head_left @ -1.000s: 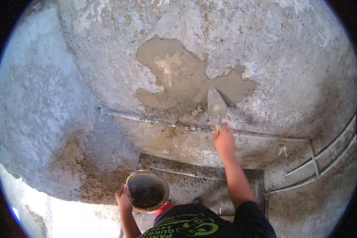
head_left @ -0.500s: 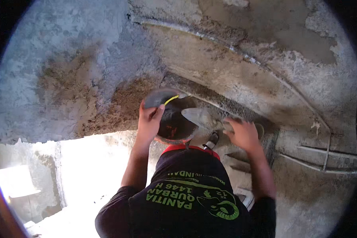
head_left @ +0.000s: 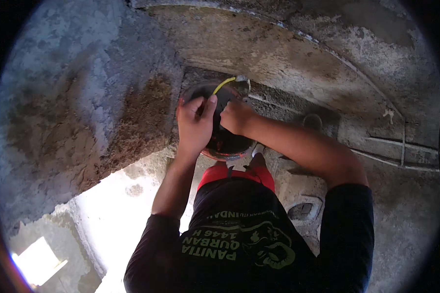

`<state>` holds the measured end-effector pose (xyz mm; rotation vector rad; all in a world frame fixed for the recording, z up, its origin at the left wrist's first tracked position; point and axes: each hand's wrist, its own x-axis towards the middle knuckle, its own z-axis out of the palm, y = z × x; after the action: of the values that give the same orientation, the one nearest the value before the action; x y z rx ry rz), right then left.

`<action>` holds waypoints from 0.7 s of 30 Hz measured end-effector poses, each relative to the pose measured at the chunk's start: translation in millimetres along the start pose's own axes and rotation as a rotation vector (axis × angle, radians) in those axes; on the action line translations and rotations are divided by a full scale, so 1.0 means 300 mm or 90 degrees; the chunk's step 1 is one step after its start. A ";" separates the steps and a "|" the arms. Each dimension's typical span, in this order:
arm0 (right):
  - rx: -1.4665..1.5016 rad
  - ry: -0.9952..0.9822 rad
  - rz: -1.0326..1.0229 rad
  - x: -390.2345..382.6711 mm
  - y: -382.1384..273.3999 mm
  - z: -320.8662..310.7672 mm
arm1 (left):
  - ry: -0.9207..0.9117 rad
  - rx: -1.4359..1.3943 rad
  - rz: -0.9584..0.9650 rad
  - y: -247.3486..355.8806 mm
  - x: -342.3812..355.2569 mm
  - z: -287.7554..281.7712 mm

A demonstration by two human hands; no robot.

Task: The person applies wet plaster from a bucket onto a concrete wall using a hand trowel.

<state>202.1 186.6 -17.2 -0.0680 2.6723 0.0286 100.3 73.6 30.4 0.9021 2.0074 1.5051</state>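
My left hand is closed, thumb against fingers, at the left side of a dark round bucket with a reddish rim. A thin, curved yellow strip runs from its thumb toward the far side; it seems to lie along a grey rounded piece, mostly hidden. My right hand is a fist over the bucket, close beside the left one. Half a second ago it had a grey trowel, whose blade is now hidden from view. Dark material lies inside the bucket.
A rough, patchy wall rises on the left, another wall ahead with a thin pipe across it. More pipes run at the right. A squat-toilet-like fixture is in the floor. A bright opening shows lower left.
My right hand has swung left and inward, from beside the bucket to over it, near the left hand. The left hand and yellow strip have shifted farther and slightly right. The view has tilted.
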 end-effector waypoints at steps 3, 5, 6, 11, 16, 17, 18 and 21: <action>0.055 -0.151 -0.050 -0.029 0.042 -0.022 | -0.014 -0.036 -0.050 -0.039 0.071 0.055; 0.073 -0.164 -0.063 -0.084 0.048 -0.055 | -0.053 -0.094 -0.129 -0.041 0.096 0.090; 0.084 -0.170 -0.076 -0.116 0.051 -0.069 | -0.058 -0.093 -0.135 -0.039 0.089 0.105; 0.245 -0.187 -0.024 -0.331 0.111 -0.121 | -0.195 -0.032 -0.069 0.025 0.066 0.191; 0.356 -0.069 0.088 -0.627 0.237 -0.106 | -0.306 -0.070 -0.127 0.094 0.059 0.203; 0.410 0.038 0.118 -0.701 0.264 -0.080 | -0.329 -0.087 -0.162 0.107 0.054 0.205; 0.378 0.064 0.119 -0.789 0.250 -0.150 | -0.313 -0.086 -0.123 0.183 0.028 0.163; 0.336 0.150 0.337 -0.997 0.275 -0.149 | -0.203 -0.173 -0.119 0.252 0.014 0.185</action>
<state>444.1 280.4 158.4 0.8439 2.7511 -0.5400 153.4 126.4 86.9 0.7634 1.5698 1.3876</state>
